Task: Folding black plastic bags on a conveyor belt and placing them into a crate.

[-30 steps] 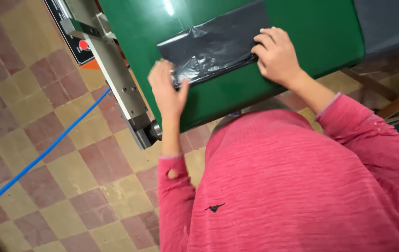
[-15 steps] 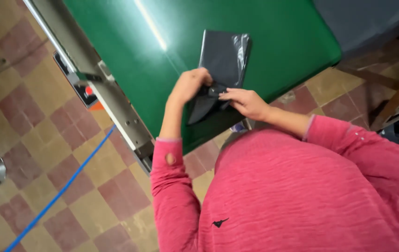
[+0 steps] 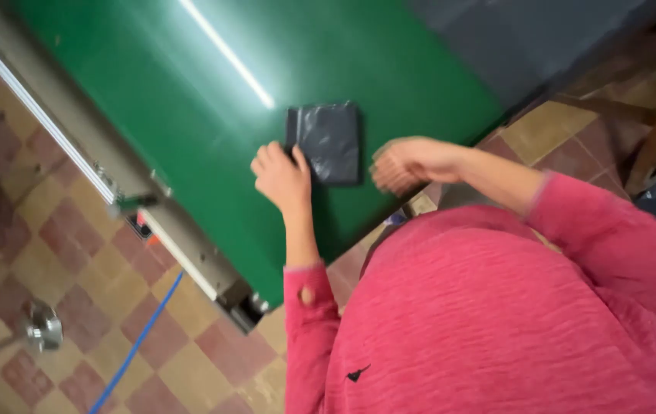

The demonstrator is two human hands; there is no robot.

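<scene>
The folded dark plastic bag (image 3: 326, 142) lies flat on the green table (image 3: 190, 115), long axis running away from the person; the left hand (image 3: 282, 175) touches its near-left corner, fingers curled; the blurred right hand (image 3: 403, 163), seemingly loosely closed and empty, hovers just beside its right edge.

Beyond and left of the folded black bag (image 3: 328, 140), the green table (image 3: 190, 115) lies bare; only 2 hands crowd its near side.

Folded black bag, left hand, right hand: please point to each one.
Folded black bag (image 3: 328, 142), head view, middle of its top face.
Left hand (image 3: 282, 175), head view, back of the hand.
Right hand (image 3: 404, 165), head view, knuckles.
</scene>
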